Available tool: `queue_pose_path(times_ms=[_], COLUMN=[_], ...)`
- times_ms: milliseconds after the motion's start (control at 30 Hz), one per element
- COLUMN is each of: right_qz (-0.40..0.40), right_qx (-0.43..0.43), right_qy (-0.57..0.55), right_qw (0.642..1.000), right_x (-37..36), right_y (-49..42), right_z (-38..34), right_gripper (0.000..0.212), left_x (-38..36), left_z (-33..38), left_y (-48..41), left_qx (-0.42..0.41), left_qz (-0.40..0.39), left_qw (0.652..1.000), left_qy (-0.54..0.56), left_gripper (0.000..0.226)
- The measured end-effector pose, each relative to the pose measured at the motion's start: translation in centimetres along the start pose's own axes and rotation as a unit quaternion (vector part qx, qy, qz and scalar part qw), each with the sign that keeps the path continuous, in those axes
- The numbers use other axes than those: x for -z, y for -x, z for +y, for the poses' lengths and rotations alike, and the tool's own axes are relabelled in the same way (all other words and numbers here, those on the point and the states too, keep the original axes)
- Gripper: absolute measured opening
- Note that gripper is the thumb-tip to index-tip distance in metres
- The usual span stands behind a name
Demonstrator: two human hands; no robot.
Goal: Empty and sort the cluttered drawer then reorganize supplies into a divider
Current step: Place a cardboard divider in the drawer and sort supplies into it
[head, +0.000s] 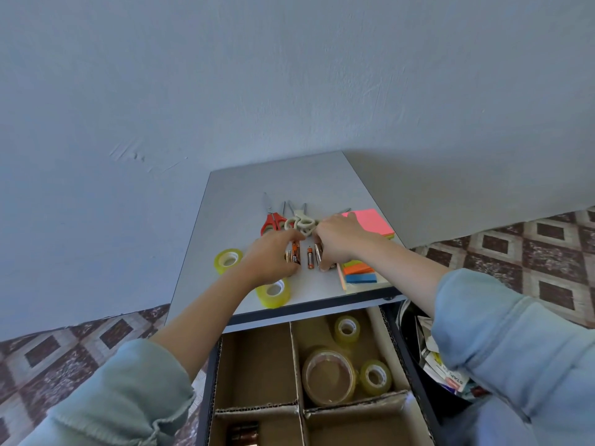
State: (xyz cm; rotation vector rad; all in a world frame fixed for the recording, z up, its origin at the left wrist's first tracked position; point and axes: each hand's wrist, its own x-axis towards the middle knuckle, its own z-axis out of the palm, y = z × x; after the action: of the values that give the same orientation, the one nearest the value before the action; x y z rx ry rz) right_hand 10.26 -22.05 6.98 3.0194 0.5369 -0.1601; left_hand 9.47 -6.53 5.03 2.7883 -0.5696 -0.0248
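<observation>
You were mid-way, approx. The drawer [400,349] was open below the desktop [289,181] w/ the cardboard divider [294,355] already fitted. Its rear right compt. held three tape rolls [328,376]; the rear left one looked bare.

Left to move, all on the desktop:
- two yellow tape rolls [228,259]
- red scissors [272,220] and cream scissors [302,222]
- pink sticky notes [370,222] and orange/blue sticky flags [359,273]
- the batteries [309,257], lying between your hands

So the step in hand was prob. the batteries.

Your right hand [341,241] had its fingers curled round a silvery battery [318,252], thumb tip under it, i.e. pinching it. Your left hand [270,259] was curled over two or so batteries at the left of the row. I couldn't tell whether it gripped them or only touched them.

Hard to read:
- The front left compt. held dark copper-toned cylinders [243,432], maybe batteries, cut off by the frame edge.
- The front right compt. was mostly out of view.
- Your hands hid part of the cream scissors and any batteries under the palms, so no count.
- A dark bin [406,329] w/ papers sat just right of the drawer, half behind your right sleeve.
</observation>
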Motion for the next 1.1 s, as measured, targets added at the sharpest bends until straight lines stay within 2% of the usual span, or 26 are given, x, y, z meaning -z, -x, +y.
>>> queue_pose_path(times_ms=[67, 167, 267, 333, 400, 500, 533, 600, 667, 700, 733, 833, 933, 967, 1033, 1100], right_qz=[0.025, 0.048, 0.083, 0.103, 0.122, 0.106, 0.086, 0.015, -0.075, -0.111, -0.139, -0.194, -0.225, -0.228, -0.218, -0.198], right_qx=[0.004, -0.003, -0.006, 0.0, 0.011, 0.014, 0.007, -0.006, -0.014, -0.017, -0.02, -0.033, -0.057, -0.066, -0.084, -0.094], right_qy=[0.003, -0.007, -0.034, -0.093, -0.226, -0.437, -0.505, -0.657, -0.763, -0.787, -0.799, -0.798, -0.793, -0.794, -0.785, -0.753], right_qw=[1.0, 0.999, 0.996, 0.99, 0.966, 0.893, 0.859, 0.754, 0.642, 0.606, 0.585, 0.569, 0.563, 0.56, 0.573, 0.621], right_x=[-0.3, -0.3, 0.3, 0.9, 1.4, 1.8, 1.8, 1.5, 0.5, -0.2, -0.9, -3.5, -5.9, -6.6, -7.8, -8.8], right_y=[0.0, 0.4, 1.3, 2.4, 3.8, 6.2, 7.0, 8.8, 10.5, 11.4, 12.2, 13.9, 14.9, 15.1, 15.3, 15.4], right_z=[-0.2, -0.4, -0.7, -1.3, -2.1, -3.8, -4.3, -5.2, -5.9, -6.2, -6.6, -7.8, -8.7, -8.9, -9.1, -9.1], right_gripper=[0.021, 0.047, 0.059, 0.06, 0.053, 0.047, 0.046, 0.042, 0.039, 0.039, 0.039, 0.041, 0.038, 0.035, 0.028, 0.026], left_x=[0.4, 1.3, 2.0, 2.3, 2.6, 2.2, 1.8, 0.3, -1.5, -2.4, -3.1, -4.7, -5.9, -6.2, -6.5, -6.6], left_z=[-0.2, -0.3, -0.2, 0.0, 0.3, 0.9, 0.8, 0.6, 0.2, 0.0, -0.2, -0.7, -1.0, -1.2, -1.7, -2.2], left_y=[0.7, 2.2, 4.2, 6.0, 7.9, 11.1, 12.2, 14.7, 17.3, 18.5, 19.6, 22.5, 24.2, 24.6, 25.0, 25.2], left_qx=[0.0, 0.002, 0.03, 0.043, 0.054, 0.08, 0.093, 0.118, 0.137, 0.146, 0.155, 0.193, 0.249, 0.265, 0.272, 0.256], left_qz=[0.027, 0.065, 0.088, 0.101, 0.11, 0.105, 0.1, 0.073, 0.039, 0.023, 0.009, -0.02, 0.007, 0.019, 0.027, 0.007], left_qw=[0.999, 0.995, 0.98, 0.964, 0.945, 0.904, 0.89, 0.87, 0.862, 0.859, 0.855, 0.825, 0.782, 0.777, 0.801, 0.834], left_qy=[0.03, 0.082, 0.178, 0.241, 0.302, 0.407, 0.435, 0.473, 0.487, 0.49, 0.495, 0.531, 0.572, 0.571, 0.533, 0.488], left_gripper=[0.056, 0.052, 0.046, 0.043, 0.039, 0.033, 0.033, 0.035, 0.037, 0.038, 0.038, 0.033, 0.02, 0.016, 0.018, 0.025])
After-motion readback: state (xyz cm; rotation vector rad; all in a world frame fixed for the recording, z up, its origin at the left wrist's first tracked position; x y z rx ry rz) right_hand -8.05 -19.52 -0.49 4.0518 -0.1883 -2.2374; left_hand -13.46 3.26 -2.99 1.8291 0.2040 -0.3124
